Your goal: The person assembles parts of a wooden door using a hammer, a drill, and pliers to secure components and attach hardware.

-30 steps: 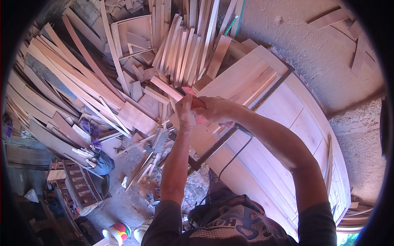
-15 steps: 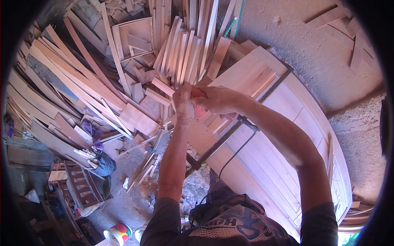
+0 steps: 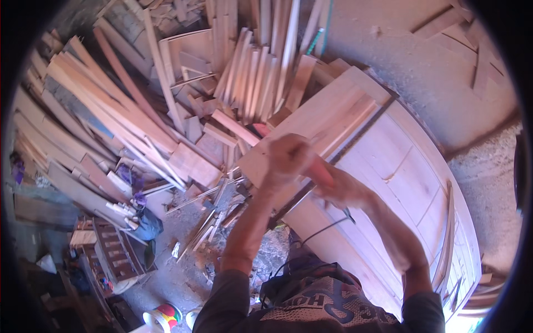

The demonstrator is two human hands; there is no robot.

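Both of my hands are drawing back from the wooden panel's (image 3: 388,147) left end, closer to my body and farther apart than a moment ago, and the black cord's (image 3: 325,228) loop is shifting with them. My right hand (image 3: 345,190) is clamping on a red tool (image 3: 321,172) above the panel, near the dark bar (image 3: 363,133) crossing it; my left hand (image 3: 287,155) is curling beside the tool, but whether it is gripping I cannot tell. Motion is blurring both hands, and they are hiding most of the tool and part of the bar. Along the bar, a loose plank (image 3: 350,123) is lying; a bowed strip (image 3: 446,244) is running near the panel's right edge. Beyond the left edge, a wood block (image 3: 236,127) is jutting in beside a small reddish piece (image 3: 261,130), upright sticks (image 3: 250,83) are crowding behind, and long boards (image 3: 105,105) are fanning out. On the floor, my sleeve is partly covering one bucket (image 3: 191,319).
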